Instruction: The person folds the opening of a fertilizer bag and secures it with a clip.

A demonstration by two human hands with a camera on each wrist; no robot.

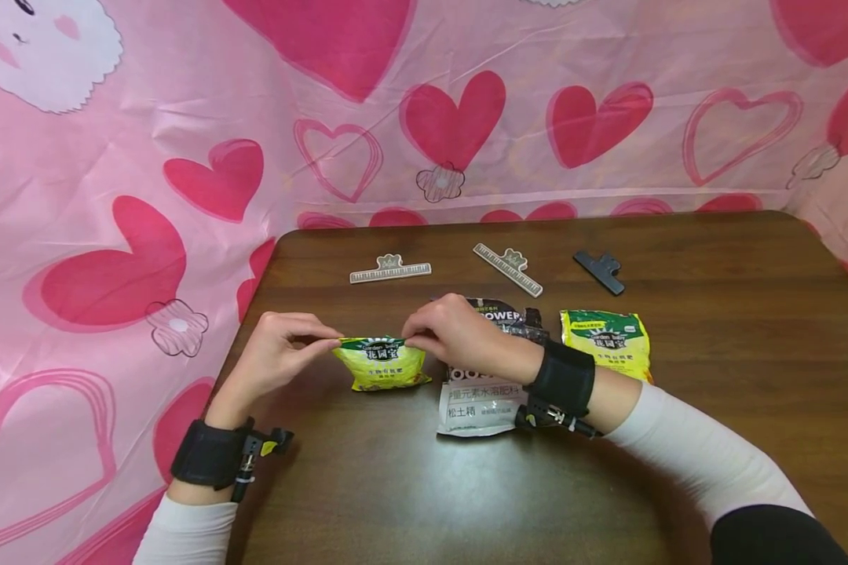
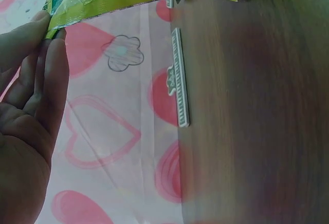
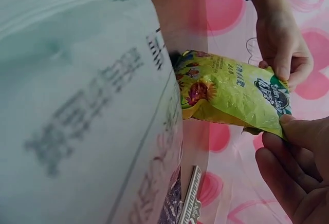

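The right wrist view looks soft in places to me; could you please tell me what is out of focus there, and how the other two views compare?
Right wrist view: the white packet fills the left side, its print blurred, while the yellow-green packet is fairly sharp. Left wrist view: the left hand and the tabletop are soft; the white clip is clearer. Head view: evenly lit and sharp, with straight edges bowed toward the borders.

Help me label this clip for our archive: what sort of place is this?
Probably a staged indoor tabletop set, not a lived-in room: a dark wooden table fenced by a pink heart-print cloth, with sealing clips and small packets laid out.
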